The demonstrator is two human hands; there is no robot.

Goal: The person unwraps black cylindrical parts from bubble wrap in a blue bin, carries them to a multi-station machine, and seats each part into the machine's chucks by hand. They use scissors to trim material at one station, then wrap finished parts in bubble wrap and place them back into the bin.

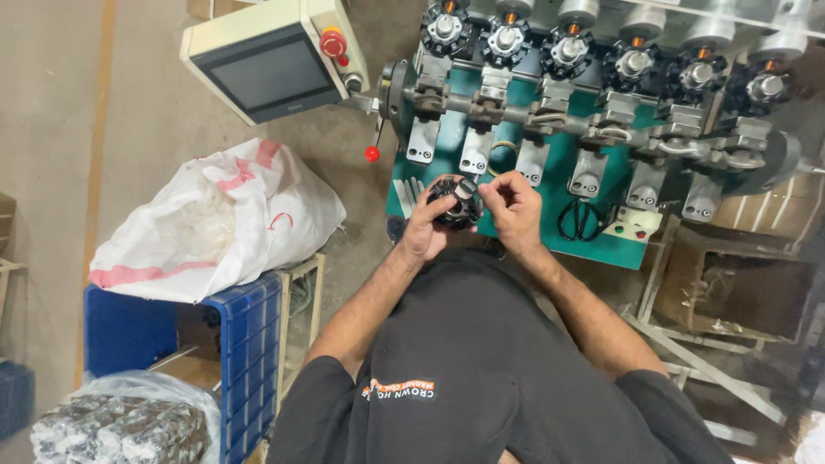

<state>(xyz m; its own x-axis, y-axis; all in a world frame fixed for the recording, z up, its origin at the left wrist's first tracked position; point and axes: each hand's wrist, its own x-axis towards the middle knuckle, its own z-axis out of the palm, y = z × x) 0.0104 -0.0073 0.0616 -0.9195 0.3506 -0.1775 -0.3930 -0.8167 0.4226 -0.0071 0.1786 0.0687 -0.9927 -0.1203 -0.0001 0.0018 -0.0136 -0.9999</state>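
The left hand [427, 228] cups a black round toothed motor part [454, 203], its fingers curled about the part's lower side. The right hand [514, 206] pinches the part's silvery centre hub, fingers bent close. The part is held just in front of the green winding machine [550, 185], above the dark shirt [481, 361].

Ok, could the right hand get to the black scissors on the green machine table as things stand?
Probably yes. The right hand pinches at the black round part held in the left hand, and the scissors lie just beside it on the green table, nothing between.
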